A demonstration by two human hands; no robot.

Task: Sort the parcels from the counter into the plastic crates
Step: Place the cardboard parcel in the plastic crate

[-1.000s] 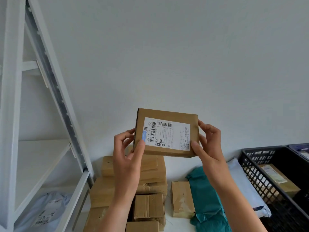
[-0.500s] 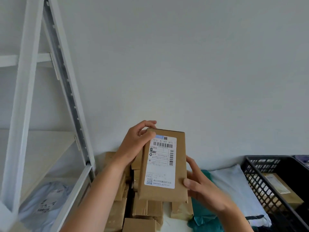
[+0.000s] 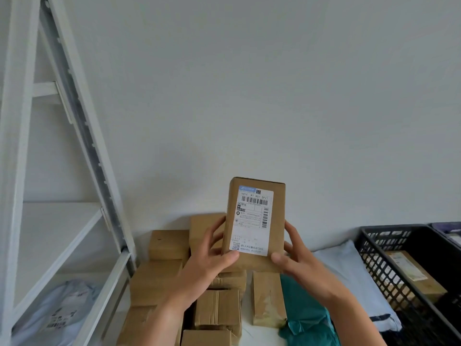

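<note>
Both hands are clamped on one brown box [image 3: 254,260]: the left hand [image 3: 209,265] grips its lower left edge and the right hand [image 3: 296,260] its lower right. The box is held upright in the air, well left of the black crate [image 3: 389,228], with its label [image 3: 252,221] facing the person. The step looks like reading that label to pick a destination. Left of the crate, more boxes [image 3: 159,278] wait on the counter beside a green bag [image 3: 304,303] and a white bag [image 3: 349,265]. One parcel [image 3: 411,273] lies inside the crate. Next, the box likely must travel right, clear the rim and be lowered in.
</note>
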